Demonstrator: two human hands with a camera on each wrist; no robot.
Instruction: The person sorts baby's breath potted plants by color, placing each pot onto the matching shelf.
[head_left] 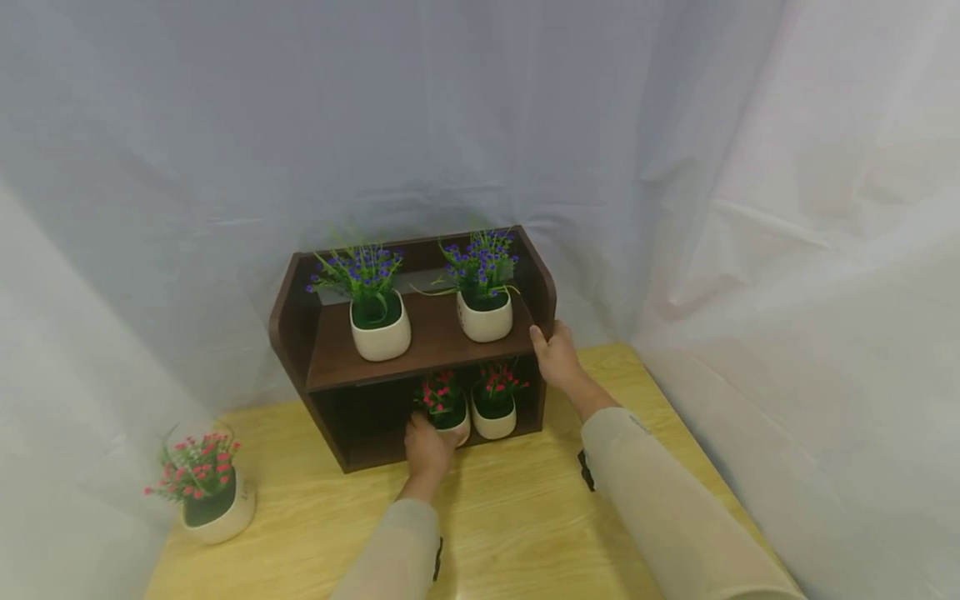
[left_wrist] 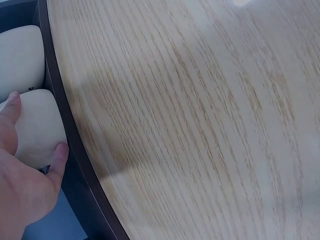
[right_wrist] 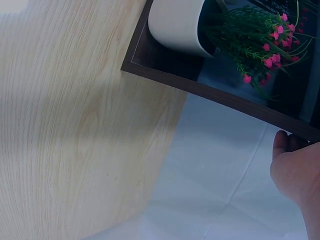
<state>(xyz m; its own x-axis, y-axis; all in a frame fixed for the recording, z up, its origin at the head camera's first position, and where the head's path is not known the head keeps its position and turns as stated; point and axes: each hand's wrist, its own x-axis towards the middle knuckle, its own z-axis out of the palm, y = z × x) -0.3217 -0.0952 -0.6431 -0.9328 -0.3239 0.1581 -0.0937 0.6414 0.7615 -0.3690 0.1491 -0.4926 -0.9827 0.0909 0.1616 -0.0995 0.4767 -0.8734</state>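
Note:
A dark brown two-tier desk shelf (head_left: 432,327) stands on the wooden table. My left hand (head_left: 429,448) reaches to its lower compartment and holds a white pot (head_left: 459,427) of red flowers, thumb and fingers spread round the pot's sides in the left wrist view. Right beside it sits a second white pot (head_left: 495,424) with red flowers. My right hand (head_left: 557,357) grips the shelf's right side panel (right_wrist: 220,105) near the upper board, thumb at the front edge and fingers on the outer face. Some of its fingers are hidden behind the panel.
Two white pots with blue-purple flowers, one at left (head_left: 381,336) and one at right (head_left: 486,321), stand on the upper board. Another pink-flowered pot (head_left: 234,512) is at the table's left edge. White sheeting (head_left: 480,108) hangs behind and around the table (head_left: 517,517).

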